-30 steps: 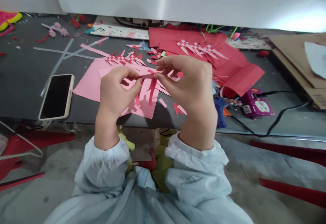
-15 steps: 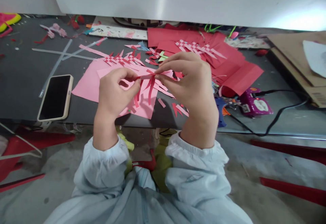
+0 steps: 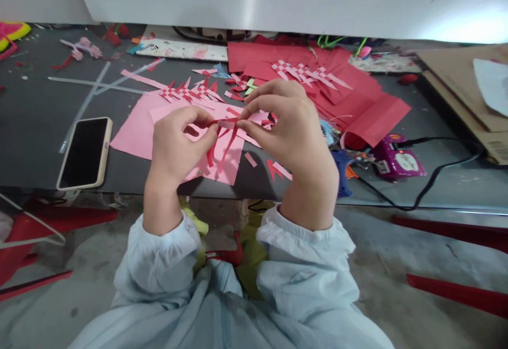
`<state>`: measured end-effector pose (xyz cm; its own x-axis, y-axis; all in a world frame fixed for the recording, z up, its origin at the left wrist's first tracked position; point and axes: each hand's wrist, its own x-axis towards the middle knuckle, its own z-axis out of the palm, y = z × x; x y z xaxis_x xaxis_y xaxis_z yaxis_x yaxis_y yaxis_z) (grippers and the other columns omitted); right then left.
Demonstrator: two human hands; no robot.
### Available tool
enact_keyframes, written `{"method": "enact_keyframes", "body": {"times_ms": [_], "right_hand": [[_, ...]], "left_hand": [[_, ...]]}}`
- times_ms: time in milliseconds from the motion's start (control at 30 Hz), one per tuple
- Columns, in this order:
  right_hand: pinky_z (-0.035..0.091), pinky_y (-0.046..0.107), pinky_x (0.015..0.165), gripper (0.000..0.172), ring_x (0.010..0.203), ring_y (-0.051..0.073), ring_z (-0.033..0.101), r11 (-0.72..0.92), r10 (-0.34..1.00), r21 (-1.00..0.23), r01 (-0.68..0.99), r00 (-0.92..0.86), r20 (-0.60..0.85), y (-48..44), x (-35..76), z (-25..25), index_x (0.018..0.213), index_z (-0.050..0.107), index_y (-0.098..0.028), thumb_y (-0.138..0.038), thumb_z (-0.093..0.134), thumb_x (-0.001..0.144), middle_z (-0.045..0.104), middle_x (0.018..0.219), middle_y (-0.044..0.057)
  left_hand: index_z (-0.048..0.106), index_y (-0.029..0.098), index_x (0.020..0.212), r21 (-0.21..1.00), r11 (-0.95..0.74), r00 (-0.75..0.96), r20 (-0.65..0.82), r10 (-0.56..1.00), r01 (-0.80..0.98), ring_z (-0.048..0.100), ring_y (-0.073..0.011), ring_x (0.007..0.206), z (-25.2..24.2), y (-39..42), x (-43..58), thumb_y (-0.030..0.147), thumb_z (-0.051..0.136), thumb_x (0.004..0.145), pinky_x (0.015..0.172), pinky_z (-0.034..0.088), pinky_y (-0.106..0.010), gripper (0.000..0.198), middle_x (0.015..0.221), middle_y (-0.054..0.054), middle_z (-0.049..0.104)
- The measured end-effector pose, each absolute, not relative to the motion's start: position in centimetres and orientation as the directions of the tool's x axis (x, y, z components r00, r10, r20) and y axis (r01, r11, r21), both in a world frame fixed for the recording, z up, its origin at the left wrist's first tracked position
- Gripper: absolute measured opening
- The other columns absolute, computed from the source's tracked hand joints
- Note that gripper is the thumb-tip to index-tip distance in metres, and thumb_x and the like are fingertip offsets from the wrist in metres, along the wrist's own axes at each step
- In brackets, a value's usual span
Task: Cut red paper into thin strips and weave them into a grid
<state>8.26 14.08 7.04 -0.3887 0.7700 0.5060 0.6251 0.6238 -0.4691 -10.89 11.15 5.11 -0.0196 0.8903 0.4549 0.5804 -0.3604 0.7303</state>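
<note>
Red and pink paper strips (image 3: 227, 148) hang between my two hands, above a pink paper sheet (image 3: 135, 121) on the table. My left hand (image 3: 178, 143) pinches one end of the strips between thumb and forefinger. Thumb and forefinger of my right hand (image 3: 286, 127) close on them a short way to the right, its other fingers curved above. Just behind my left hand lies a woven red-and-pink checkered piece (image 3: 190, 93) with pointed ends. The exact crossing of the strips is partly hidden by my fingertips.
A phone (image 3: 85, 153) lies on the left, near clear glue sticks (image 3: 83, 108). Red paper sheets (image 3: 377, 111) carry another checkered piece (image 3: 309, 72). On the right are a purple box (image 3: 399, 159), a black cable (image 3: 432, 185) and cardboard (image 3: 456, 90). Paper scraps (image 3: 251, 159) lie near the front edge.
My right hand has shifted slightly left, closer to my left fingertips. A hanging red strip now slants down to the left. My left hand is almost still.
</note>
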Motion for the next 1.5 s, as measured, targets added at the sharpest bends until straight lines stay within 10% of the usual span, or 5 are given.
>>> {"method": "enact_keyframes", "body": {"times_ms": [1500], "right_hand": [[0.047,0.046,0.090,0.007,0.096,0.026,0.062,0.664,0.743,-0.484,0.570,-0.429,0.514,14.6,9.2,6.3,0.072,0.074,-0.022,-0.016,0.073,0.076,0.069,0.093,0.005]], "left_hand": [[0.069,0.024,0.076,0.673,-0.376,0.021,0.472,0.882,0.637,0.066,-0.0162,0.071,4.9,11.1,-10.8,0.016,0.066,0.077,0.064,0.053,-0.031,0.008,0.076,0.002,0.072]]}}
